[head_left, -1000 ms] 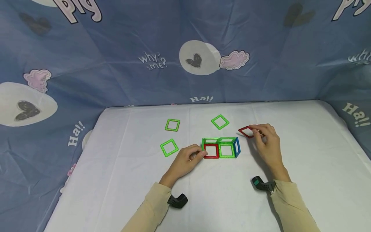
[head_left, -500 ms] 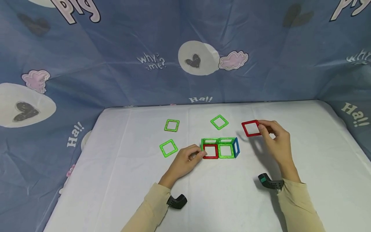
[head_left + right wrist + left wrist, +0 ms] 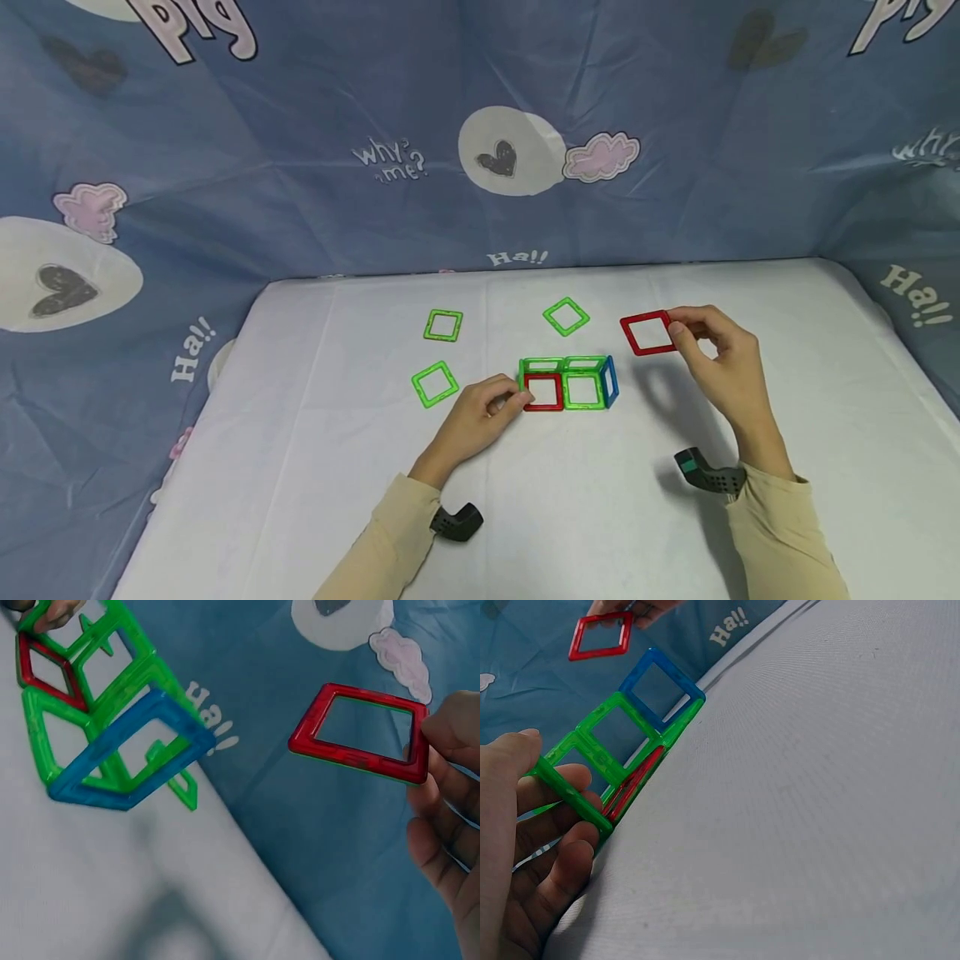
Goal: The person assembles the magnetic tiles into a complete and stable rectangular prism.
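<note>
My right hand (image 3: 720,358) pinches a red square magnetic tile (image 3: 360,758) by its right edge between thumb and fingers, raised above the table. A thin green edge shows under that red frame in the right wrist view. Left of it stands a low structure: red (image 3: 543,407) and green (image 3: 584,407) tiles lie as its base, green tiles rise along the back, and an upright blue tile (image 3: 615,375) closes the right end. My left hand (image 3: 480,417) holds the upright green end tile (image 3: 574,796) at the structure's left, thumb at its upper corner.
Loose green square tiles lie flat on the white cloth (image 3: 300,458): one at the back left (image 3: 441,338), one left of the structure (image 3: 420,393) and one behind it (image 3: 554,326). A blue printed curtain (image 3: 360,208) hangs behind the table.
My right hand has drawn back to the right with the red tile, lifting it and turning its face toward the head view. The left hand stays at the structure.
</note>
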`<state>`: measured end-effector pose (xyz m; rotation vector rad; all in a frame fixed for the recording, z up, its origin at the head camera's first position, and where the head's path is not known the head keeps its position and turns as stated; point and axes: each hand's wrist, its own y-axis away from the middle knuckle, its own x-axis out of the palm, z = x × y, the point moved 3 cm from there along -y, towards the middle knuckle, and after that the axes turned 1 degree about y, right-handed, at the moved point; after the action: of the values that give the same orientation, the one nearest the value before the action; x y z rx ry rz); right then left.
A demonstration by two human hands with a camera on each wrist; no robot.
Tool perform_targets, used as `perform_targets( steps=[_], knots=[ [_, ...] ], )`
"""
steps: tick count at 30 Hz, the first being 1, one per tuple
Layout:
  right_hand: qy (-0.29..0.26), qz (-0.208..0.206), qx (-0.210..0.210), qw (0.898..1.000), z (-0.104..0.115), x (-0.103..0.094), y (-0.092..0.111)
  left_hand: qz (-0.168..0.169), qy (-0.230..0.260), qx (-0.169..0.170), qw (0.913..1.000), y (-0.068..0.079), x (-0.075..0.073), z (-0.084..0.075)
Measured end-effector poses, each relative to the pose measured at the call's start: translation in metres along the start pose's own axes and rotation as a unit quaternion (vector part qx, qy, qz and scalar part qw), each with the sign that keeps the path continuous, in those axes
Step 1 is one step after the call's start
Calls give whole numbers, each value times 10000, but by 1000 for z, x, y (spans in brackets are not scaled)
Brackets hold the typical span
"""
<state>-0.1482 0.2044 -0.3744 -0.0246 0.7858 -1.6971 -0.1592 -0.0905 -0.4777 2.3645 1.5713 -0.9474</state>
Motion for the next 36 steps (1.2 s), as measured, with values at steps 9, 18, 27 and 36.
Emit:
perform_targets(
  steps=[9,18,27,36],
  knots=[
    [-97,326,-239,9991,16,1,-1,-16,22,-27,10000,0,0,-1],
    [275,816,-397,9955,6,6,1,-28,39,-26,10000,0,-1,-2],
    [12,1130,-674,9913,-5,11,3,-23,35,-43,10000,1,-1,-2],
    [70,1459,-539,9878,8,18,5,-20,27,-33,10000,0,0,0]
  ],
)
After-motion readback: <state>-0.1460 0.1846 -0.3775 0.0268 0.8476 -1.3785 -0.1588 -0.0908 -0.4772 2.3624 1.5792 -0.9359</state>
